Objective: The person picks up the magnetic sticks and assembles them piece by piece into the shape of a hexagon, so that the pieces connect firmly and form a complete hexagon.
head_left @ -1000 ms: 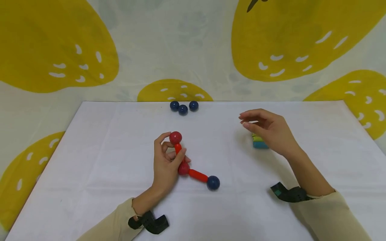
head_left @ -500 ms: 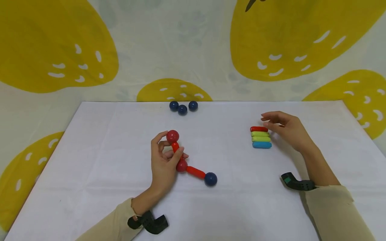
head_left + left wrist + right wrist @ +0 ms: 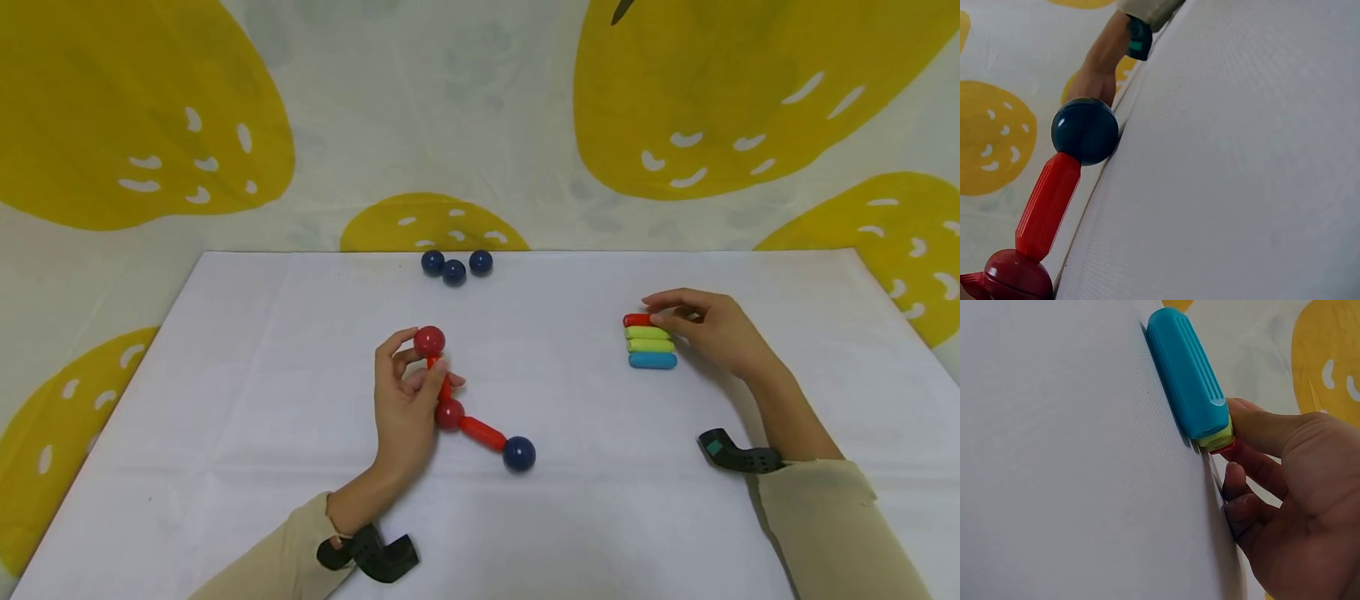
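My left hand (image 3: 408,408) holds a joined chain of balls and sticks by its upper part. The chain has a red ball (image 3: 430,342) at the top, a red stick (image 3: 446,387) mostly behind my thumb, a second red ball (image 3: 449,414), another red stick (image 3: 482,433) and a dark blue ball (image 3: 519,454) at the end. My right hand (image 3: 712,329) is at a red stick (image 3: 637,320), its thumb overlapping the right end. Whether the fingers pinch it is unclear. Below that lie two yellow-green sticks (image 3: 648,339) and a blue stick (image 3: 652,361), side by side.
Three dark blue balls (image 3: 453,272) sit near the far edge of the white-covered table (image 3: 570,517). Behind it hangs a pale cloth (image 3: 435,100) with large yellow shapes. A black wrist camera (image 3: 738,454) is strapped to the right wrist.
My right hand has moved right, off the row of sticks, then down to the red stick's right end. My left hand has shifted slightly left, and the held chain has turned a little.
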Action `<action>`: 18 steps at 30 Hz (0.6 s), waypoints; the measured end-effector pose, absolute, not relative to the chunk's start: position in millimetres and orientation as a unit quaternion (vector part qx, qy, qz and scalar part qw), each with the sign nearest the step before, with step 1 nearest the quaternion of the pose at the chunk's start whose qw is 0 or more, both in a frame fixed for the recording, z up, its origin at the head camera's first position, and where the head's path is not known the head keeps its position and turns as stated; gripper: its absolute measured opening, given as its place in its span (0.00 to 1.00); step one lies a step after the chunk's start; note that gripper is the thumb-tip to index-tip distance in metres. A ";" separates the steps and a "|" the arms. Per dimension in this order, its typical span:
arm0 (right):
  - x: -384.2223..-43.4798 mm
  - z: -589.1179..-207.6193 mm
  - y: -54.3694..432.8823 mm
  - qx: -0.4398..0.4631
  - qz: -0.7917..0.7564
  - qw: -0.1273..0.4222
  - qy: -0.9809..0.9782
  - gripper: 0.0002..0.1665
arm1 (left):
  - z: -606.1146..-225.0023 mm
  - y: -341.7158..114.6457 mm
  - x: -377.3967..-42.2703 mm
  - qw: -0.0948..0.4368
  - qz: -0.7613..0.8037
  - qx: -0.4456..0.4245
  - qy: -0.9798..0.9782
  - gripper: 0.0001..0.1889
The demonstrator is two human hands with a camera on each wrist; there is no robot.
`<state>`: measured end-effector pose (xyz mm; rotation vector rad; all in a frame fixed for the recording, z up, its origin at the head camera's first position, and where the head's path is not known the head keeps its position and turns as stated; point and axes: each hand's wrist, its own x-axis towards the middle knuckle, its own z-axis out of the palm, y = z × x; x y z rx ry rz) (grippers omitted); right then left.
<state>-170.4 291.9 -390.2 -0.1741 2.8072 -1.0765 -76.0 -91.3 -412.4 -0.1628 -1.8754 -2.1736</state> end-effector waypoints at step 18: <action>-168.3 -385.7 286.2 -0.056 -0.338 0.026 0.939 0.19 | -409.9 -89.7 -74.8 0.119 -0.748 -0.071 -0.649 0.24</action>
